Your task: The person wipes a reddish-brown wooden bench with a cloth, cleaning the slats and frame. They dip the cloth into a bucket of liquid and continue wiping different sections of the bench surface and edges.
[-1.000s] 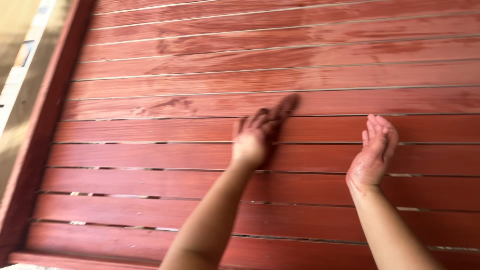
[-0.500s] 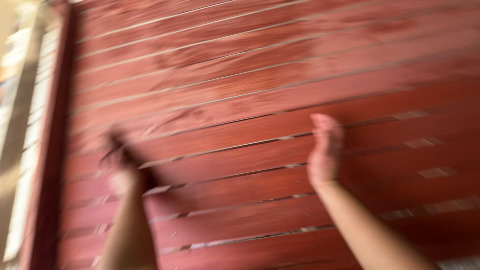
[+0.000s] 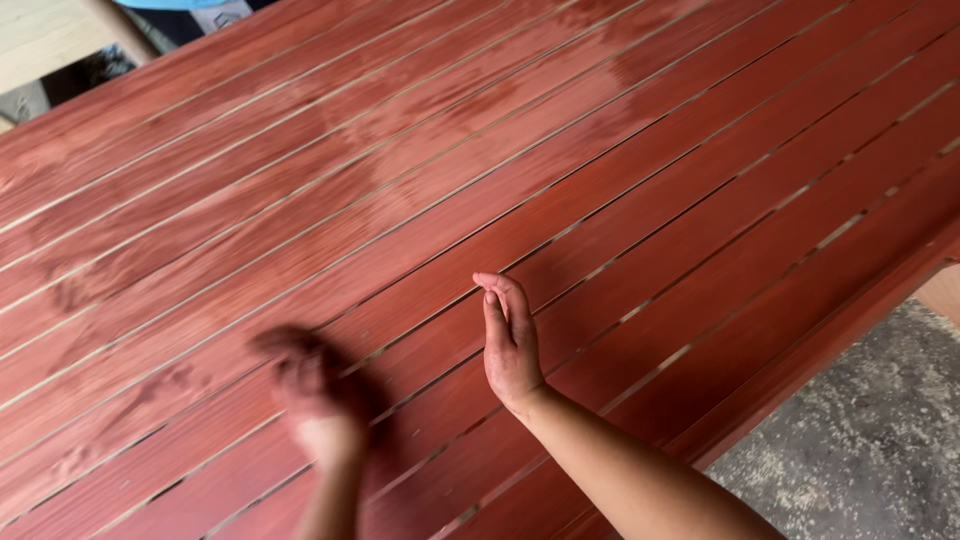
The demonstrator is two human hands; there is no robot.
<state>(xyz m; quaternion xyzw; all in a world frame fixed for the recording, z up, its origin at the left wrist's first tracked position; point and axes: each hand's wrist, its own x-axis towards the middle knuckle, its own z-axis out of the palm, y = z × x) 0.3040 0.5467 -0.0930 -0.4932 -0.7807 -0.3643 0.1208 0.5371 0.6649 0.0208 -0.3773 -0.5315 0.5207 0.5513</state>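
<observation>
Your left hand (image 3: 310, 400) sits low and left of centre in the frame, smeared by blur, pressed on or just over the red slatted surface (image 3: 620, 200); whether its fingers are spread or curled you cannot tell. Your right hand (image 3: 510, 345) stands on edge near the middle, fingers (image 3: 497, 320) straight and together, holding nothing, its heel close to the slats.

Darker, glossier red fills the middle and right of the surface, while the upper left looks paler and patchy, so the wiping or rubbing seems part done, with that paler stretch left.

No cloth or tool shows. The surface runs off every edge but the lower right, where grey floor (image 3: 860, 450) appears.
</observation>
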